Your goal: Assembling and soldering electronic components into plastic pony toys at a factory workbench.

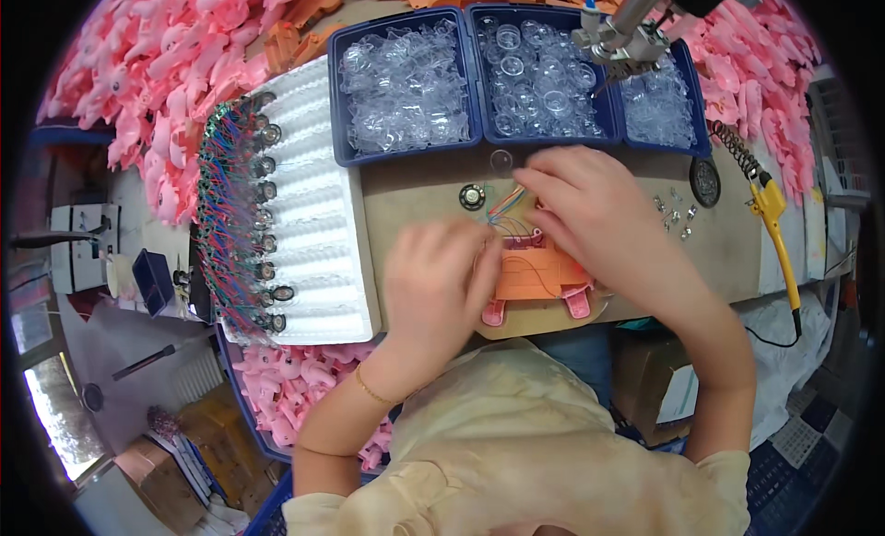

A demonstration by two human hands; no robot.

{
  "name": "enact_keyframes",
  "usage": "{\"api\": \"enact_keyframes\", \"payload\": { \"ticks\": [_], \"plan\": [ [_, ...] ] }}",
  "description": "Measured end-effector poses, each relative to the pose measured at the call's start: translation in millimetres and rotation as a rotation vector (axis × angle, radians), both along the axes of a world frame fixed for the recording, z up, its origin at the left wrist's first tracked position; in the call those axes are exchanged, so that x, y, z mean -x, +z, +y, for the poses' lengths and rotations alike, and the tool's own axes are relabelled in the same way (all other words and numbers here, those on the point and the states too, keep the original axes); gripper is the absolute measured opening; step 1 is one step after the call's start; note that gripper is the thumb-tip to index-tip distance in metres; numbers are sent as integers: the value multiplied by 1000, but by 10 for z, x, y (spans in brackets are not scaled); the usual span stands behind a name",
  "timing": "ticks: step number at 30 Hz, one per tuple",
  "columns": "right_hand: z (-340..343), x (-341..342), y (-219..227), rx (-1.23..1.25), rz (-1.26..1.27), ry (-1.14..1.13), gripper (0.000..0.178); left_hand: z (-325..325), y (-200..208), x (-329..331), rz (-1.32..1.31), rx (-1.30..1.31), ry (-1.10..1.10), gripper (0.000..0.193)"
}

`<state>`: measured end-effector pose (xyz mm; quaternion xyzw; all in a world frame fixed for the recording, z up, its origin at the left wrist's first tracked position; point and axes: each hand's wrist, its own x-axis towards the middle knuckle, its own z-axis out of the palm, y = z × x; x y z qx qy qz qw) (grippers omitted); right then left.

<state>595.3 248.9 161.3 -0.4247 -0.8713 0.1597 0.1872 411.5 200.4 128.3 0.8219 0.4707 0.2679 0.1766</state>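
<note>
On the worktable in front of me lies an orange and pink plastic toy shell (533, 274), with thin wires running across it. A bundle of coloured wires (506, 202) rises from its upper edge. My right hand (590, 204) bends over the shell, fingertips pinched at the upper end of that bundle. At the shell's left side, my left hand (435, 273) is blurred, its thumb and fingers curled together; whatever they grip is hidden. A small round black speaker (472, 198) rests just above the wires. Close to my right fingertips is a clear plastic dome (501, 160).
Blue bins (472, 135) of clear plastic parts line the back. A white foam tray (323, 259) with several wired speakers stands left. Pink shells (175, 66) are heaped behind. A yellow-handled tool (772, 218) on a coiled cord and small metal pieces (678, 213) are right; a metal fixture (627, 43) overhangs.
</note>
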Motion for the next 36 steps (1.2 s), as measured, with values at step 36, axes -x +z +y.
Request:
{"api": "enact_keyframes", "payload": {
  "ticks": [36],
  "plan": [
    [351, 41, -236, 310, 75, 365, 20, 214, 62, -16, -158, 205, -170, 10]
  ]
}}
